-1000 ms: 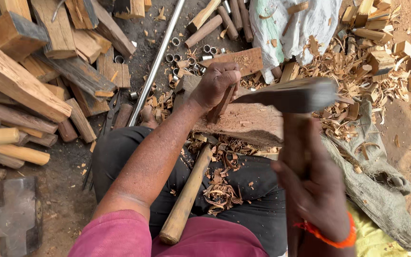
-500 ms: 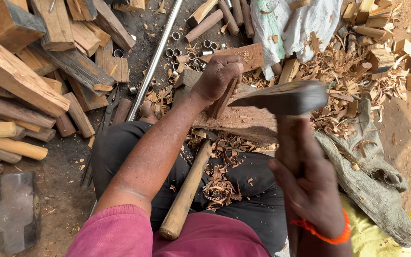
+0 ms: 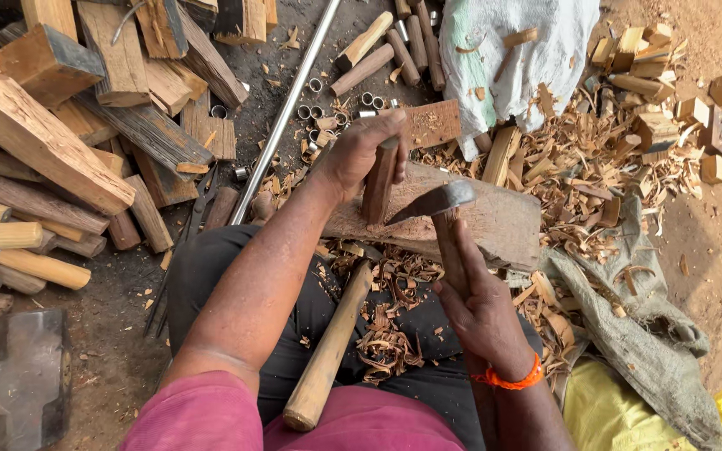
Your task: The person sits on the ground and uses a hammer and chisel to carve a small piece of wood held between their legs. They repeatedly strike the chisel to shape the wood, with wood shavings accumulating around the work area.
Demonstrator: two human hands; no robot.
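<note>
My left hand [image 3: 359, 152] holds a short reddish-brown wooden piece [image 3: 378, 185] upright on a flat wooden chopping block [image 3: 495, 219]. My right hand [image 3: 480, 302] grips the wooden handle of an adze [image 3: 436, 202], whose metal blade rests against the lower side of the upright piece. Curled wood shavings [image 3: 386, 334] lie on my dark trousers and around the block. A long pale wooden handle [image 3: 327, 351] lies across my lap, untouched.
Split timber and logs [image 3: 52, 150] are piled at the left. A metal rod [image 3: 286, 108] runs diagonally past small metal rings [image 3: 315, 113]. A white sack [image 3: 516, 50] and small wood offcuts [image 3: 670, 83] sit at the top right. A heavy sledgehammer head [image 3: 31, 376] lies at the bottom left.
The adze was raised high and near the camera; it has come down onto the upright piece. My left hand stayed on the piece.
</note>
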